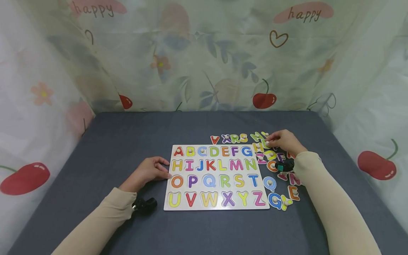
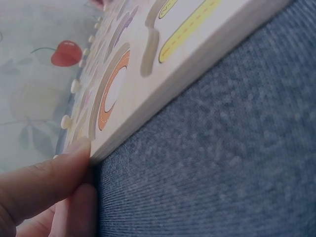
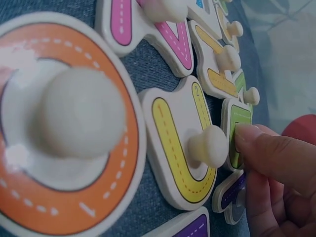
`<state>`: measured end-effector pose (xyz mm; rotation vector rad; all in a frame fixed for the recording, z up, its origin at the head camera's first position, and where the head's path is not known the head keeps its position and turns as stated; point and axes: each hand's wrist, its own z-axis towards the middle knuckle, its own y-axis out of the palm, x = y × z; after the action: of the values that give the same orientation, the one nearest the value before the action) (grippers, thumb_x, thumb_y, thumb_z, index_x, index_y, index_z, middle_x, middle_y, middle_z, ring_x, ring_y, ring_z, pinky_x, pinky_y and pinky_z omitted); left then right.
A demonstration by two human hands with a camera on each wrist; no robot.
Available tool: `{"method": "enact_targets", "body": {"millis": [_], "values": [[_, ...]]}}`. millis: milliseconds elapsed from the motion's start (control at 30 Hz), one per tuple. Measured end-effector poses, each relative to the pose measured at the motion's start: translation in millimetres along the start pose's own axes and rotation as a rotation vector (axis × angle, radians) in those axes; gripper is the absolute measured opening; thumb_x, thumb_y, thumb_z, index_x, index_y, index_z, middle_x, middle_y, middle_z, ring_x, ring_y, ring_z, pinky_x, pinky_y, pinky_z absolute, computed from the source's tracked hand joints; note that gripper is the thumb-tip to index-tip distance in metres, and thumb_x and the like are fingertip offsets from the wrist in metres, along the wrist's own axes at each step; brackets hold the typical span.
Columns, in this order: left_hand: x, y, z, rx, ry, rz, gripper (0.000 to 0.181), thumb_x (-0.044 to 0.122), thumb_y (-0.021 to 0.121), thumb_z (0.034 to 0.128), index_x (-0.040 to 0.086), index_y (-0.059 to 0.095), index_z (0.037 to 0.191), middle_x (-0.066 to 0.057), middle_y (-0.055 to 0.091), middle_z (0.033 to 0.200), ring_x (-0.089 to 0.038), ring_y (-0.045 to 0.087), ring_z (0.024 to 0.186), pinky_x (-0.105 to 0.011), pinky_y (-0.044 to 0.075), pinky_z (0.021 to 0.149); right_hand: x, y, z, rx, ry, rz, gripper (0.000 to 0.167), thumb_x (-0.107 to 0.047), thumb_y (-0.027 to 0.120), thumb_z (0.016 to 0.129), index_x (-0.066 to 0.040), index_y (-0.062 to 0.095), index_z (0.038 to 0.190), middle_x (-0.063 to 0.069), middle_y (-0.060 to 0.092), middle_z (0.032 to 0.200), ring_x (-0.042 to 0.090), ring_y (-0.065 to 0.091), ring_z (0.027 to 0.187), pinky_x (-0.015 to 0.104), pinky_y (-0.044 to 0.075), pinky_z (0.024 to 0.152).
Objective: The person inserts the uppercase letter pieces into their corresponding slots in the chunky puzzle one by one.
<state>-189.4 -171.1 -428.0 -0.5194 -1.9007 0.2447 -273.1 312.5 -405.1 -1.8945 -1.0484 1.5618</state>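
Observation:
A white alphabet puzzle board (image 1: 220,174) lies flat, with knobbed letters A (image 1: 179,151), B (image 1: 190,151) and C (image 1: 202,151) in its top row. My left hand (image 1: 147,172) rests at the board's left edge; its thumb (image 2: 74,153) touches the rim near the orange O slot. Beyond the right top corner, my right hand (image 1: 285,141) pinches a green letter piece (image 3: 238,129) between thumb and fingers. Its exact letter is partly hidden by the thumb. Beside it lie a yellow U piece (image 3: 185,148) and an orange O piece (image 3: 126,163).
Several loose knobbed letters crowd the board's right side, among them a blue Q (image 1: 270,183), a blue G (image 1: 275,200) and an orange E (image 1: 293,193). Behind the board lie V (image 1: 215,140), X (image 1: 226,138), R (image 1: 234,138) and S (image 1: 243,137). A dark cloth (image 1: 134,131) covers the table.

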Motion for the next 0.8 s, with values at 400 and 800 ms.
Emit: {"method": "enact_targets", "body": {"millis": [400, 800], "values": [[-0.8, 0.1, -0.7, -0.007, 0.013, -0.001, 0.048, 0.003, 0.083, 0.0730, -0.001, 0.058, 0.114, -0.006, 0.067, 0.078, -0.012, 0.063, 0.067, -0.025, 0.052, 0.062, -2, -5, -4.0, -0.023, -0.028, 0.020, 0.032, -0.026, 0.065, 0.094, -0.002, 0.066, 0.116, 0.017, 0.066, 0.112, 0.026, 0.062, 0.093, 0.040, 0.048, 0.082], [1.3, -0.1, -3.4, -0.006, 0.026, 0.008, 0.049, 0.003, 0.082, 0.0735, -0.002, 0.057, 0.115, -0.007, 0.067, 0.078, -0.012, 0.063, 0.067, -0.026, 0.051, 0.062, -18, -6, -3.4, 0.070, 0.009, 0.053, 0.033, -0.030, 0.063, 0.095, -0.007, 0.065, 0.117, 0.015, 0.065, 0.109, 0.029, 0.058, 0.091, 0.040, 0.048, 0.080]]}}
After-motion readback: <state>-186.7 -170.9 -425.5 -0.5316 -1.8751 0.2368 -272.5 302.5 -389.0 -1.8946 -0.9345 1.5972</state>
